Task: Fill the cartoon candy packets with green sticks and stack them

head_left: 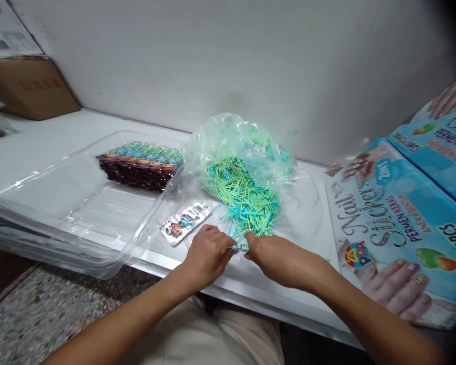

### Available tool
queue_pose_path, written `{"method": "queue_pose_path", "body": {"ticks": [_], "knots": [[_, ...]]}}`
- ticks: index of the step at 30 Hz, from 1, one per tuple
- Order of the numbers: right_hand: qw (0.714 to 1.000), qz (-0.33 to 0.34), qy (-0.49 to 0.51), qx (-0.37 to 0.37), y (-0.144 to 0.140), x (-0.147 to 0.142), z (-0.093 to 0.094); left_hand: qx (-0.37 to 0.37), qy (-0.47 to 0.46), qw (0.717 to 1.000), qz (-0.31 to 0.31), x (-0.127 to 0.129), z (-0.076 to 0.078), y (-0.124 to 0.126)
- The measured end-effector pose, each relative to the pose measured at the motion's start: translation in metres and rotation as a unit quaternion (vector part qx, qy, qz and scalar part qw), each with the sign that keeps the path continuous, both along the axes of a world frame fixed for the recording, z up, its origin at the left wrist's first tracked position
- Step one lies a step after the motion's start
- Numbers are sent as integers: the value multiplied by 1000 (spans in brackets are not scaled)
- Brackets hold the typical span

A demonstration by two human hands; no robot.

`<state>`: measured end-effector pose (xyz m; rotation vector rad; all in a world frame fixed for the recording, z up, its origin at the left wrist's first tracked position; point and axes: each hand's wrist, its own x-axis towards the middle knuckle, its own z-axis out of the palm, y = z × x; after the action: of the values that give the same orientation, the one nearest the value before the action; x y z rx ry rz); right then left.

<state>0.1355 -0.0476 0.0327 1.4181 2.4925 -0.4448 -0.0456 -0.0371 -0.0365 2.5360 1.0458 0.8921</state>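
Observation:
My left hand (pixel 207 256) and my right hand (pixel 277 258) meet near the front edge of the white table (pixel 45 144), fingertips pinched together on a small green stick (pixel 240 248). Just behind them lies a heap of green and blue sticks (pixel 243 195) spilling from an open clear plastic bag (pixel 247 142). A small printed sticker card (pixel 185 221) lies flat to the left of my left hand.
A clear plastic tray (pixel 72 203) at the left holds a row of stacked sticker cards (pixel 142 165). Blue "Nail Stickers" boxes (pixel 395 223) fill the right side. A cardboard box (pixel 30 86) stands at the back left by the wall.

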Motion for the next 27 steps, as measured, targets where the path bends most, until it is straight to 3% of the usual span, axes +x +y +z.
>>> {"method": "queue_pose_path", "body": {"ticks": [3, 7, 10, 14, 17, 19, 22, 25, 27], "knots": [[999, 6, -13, 50, -1, -7, 8, -27, -9, 1000, -9, 4, 5, -1], [992, 33, 65, 106, 1, -14, 22, -164, -90, 982, -12, 3, 16, -3], [976, 12, 144, 162, 1, -27, 22, -249, -163, 954, -18, 1, 22, -4], [944, 41, 278, 174, 0, -42, 12, -319, -252, 912, -50, -1, 24, -6], [897, -23, 396, 193, 1, -39, 8, -392, -329, 859, -3, -6, 30, -4], [868, -110, 458, 157, 2, -34, 4, -425, -408, 808, 33, -12, 37, -1], [852, -161, 497, 11, 0, -33, -12, -422, -509, 748, 49, -18, 48, 5], [817, -185, 531, -128, -5, -41, -32, -424, -549, 718, 51, -17, 54, 7], [791, -212, 554, -149, -6, -45, -41, -438, -553, 707, 45, -16, 56, 7]]}}
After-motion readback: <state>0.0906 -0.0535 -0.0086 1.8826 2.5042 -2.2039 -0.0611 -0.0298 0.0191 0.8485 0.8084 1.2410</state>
